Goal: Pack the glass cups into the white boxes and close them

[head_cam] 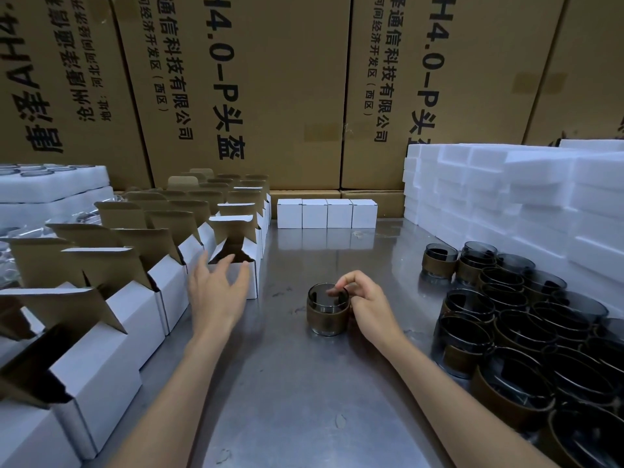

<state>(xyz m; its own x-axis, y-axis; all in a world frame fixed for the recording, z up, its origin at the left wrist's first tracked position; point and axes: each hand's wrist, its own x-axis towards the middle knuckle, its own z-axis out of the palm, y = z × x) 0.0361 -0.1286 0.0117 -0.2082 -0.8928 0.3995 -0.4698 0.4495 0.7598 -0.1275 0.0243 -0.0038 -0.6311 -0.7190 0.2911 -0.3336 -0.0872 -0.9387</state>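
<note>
The left hand reached toward an open white box with its fingers spread and straight, holding nothing; whether the fingertips touched the box's front wall could not be told. The right hand gripped a smoky glass cup at its rim, the forefinger curled over the edge into the cup and the thumb side against its outer wall. That cup stood upright on the steel table, between the two hands and just beside the right one, and it wore a brown sleeve round its middle. The box before the left hand had its lid flap raised, showing a brown inside, and it stood at the near-right edge of a block of open boxes of the same kind filling the table's left side. At the far edge of the table four closed white boxes stood in a touching row. On the right a crowd of further sleeved cups stood upright and close together, and behind them rose stacks of white foam pieces. Large brown cartons with printed lettering formed the backdrop. At the far left lay white foam trays.
</note>
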